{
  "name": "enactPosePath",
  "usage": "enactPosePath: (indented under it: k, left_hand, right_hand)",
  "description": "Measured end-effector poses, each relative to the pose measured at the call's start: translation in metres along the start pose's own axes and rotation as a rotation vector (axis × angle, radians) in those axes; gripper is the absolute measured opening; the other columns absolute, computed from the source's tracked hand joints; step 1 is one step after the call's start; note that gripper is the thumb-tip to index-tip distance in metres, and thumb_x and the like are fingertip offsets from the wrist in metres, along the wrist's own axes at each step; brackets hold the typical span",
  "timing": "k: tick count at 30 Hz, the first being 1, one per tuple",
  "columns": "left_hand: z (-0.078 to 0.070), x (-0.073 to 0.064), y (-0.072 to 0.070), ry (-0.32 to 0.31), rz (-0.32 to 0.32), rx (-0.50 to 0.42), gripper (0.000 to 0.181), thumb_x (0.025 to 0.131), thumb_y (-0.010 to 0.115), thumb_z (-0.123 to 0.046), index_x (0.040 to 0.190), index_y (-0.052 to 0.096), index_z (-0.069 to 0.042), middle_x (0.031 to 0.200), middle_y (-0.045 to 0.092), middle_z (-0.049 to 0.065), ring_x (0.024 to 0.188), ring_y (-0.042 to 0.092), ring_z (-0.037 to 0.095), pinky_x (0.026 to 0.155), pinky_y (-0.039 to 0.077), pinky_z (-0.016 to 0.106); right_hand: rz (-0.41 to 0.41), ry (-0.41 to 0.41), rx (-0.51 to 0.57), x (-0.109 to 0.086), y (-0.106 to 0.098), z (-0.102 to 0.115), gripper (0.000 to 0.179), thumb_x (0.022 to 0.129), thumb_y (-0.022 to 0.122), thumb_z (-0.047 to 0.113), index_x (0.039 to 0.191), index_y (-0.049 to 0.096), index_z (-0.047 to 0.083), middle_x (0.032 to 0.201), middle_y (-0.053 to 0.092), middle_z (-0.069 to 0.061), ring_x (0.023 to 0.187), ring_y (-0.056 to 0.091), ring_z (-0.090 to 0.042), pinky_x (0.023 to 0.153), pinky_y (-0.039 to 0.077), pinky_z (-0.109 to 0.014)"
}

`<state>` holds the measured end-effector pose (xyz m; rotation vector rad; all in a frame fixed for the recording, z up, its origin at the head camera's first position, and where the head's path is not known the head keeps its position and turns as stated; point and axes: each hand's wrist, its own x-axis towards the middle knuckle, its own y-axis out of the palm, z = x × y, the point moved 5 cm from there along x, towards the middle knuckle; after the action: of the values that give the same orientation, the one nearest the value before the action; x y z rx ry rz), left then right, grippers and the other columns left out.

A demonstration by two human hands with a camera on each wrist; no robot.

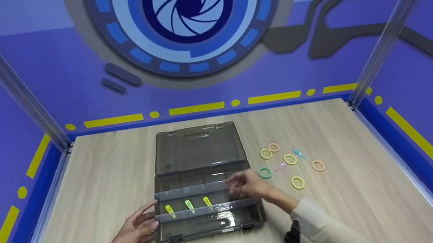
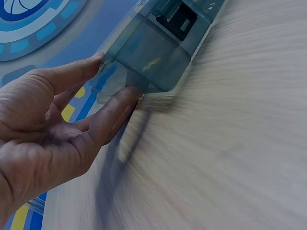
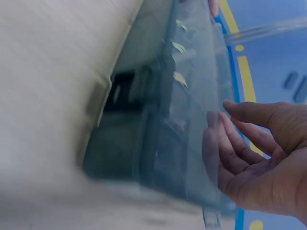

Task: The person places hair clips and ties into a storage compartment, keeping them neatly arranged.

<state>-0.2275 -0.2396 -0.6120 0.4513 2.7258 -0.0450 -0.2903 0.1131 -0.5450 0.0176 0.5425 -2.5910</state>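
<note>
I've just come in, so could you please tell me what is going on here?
A person's left grip touches the left side of an open plastic box, while the right grip is at the right end of its middle row. Three small clips lie in that row; two more clips and six rings lie on the table to the right.

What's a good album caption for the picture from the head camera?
Three clips in a row inside an open divided box, colourful rings scattered on the table alongside.
</note>
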Motion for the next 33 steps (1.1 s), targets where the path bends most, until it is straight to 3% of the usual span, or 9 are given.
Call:
enactPosePath:
  k: [2,4,11,16,21,33]
  left_hand:
    - [0.001,0.000,0.000,-0.005,-0.001,0.001,0.071,0.100,0.066,-0.021,0.161,0.030,-0.015,0.155,0.037,0.028,0.127,0.057,0.024,0.099,0.055,0.042]
    - [0.001,0.001,-0.001,-0.004,-0.002,0.004,0.071,0.100,0.067,-0.021,0.161,0.030,-0.015,0.155,0.037,0.029,0.127,0.057,0.024,0.099,0.055,0.042]
    - [0.000,0.002,-0.001,0.003,0.005,0.005,0.073,0.100,0.067,-0.022,0.162,0.029,-0.015,0.155,0.037,0.029,0.127,0.057,0.023,0.100,0.055,0.042]
    - [0.000,0.001,-0.001,-0.001,0.004,0.000,0.072,0.101,0.066,-0.021,0.162,0.029,-0.015,0.155,0.037,0.028,0.128,0.056,0.024,0.101,0.055,0.043]
    - [0.002,0.001,-0.001,-0.013,-0.009,0.005,0.072,0.101,0.067,-0.022,0.162,0.029,-0.015,0.155,0.037,0.027,0.129,0.056,0.024,0.102,0.054,0.045]
    - [0.001,-0.001,0.000,-0.012,-0.008,0.017,0.072,0.101,0.066,-0.023,0.162,0.028,-0.015,0.156,0.037,0.029,0.126,0.058,0.024,0.101,0.054,0.044]
  right_hand:
    - [-0.020,0.010,0.002,-0.005,-0.014,-0.009,0.034,0.087,0.057,-0.017,0.120,0.062,-0.019,0.098,0.068,-0.041,0.076,0.068,-0.021,0.062,0.054,-0.021]
    - [-0.049,0.020,-0.013,-0.008,-0.029,-0.017,0.035,0.087,0.057,-0.016,0.122,0.061,-0.019,0.098,0.069,-0.039,0.075,0.067,-0.015,0.063,0.053,-0.018]
    - [-0.124,0.052,0.001,-0.029,-0.083,-0.037,0.036,0.090,0.065,-0.008,0.124,0.060,-0.018,0.100,0.072,-0.033,0.080,0.072,-0.015,0.070,0.061,-0.028]
    - [-0.171,0.118,-0.022,-0.045,-0.114,-0.052,0.035,0.093,0.064,-0.006,0.126,0.060,-0.016,0.102,0.072,-0.029,0.085,0.073,-0.017,0.071,0.061,-0.026]
    - [-0.209,0.147,0.003,-0.053,-0.139,-0.065,0.037,0.094,0.062,-0.006,0.129,0.057,-0.018,0.103,0.072,-0.029,0.087,0.074,-0.020,0.070,0.061,-0.026]
    - [-0.296,0.178,-0.007,-0.059,-0.183,-0.086,0.038,0.096,0.062,-0.004,0.131,0.056,-0.018,0.103,0.073,-0.024,0.085,0.073,-0.012,0.070,0.060,-0.023]
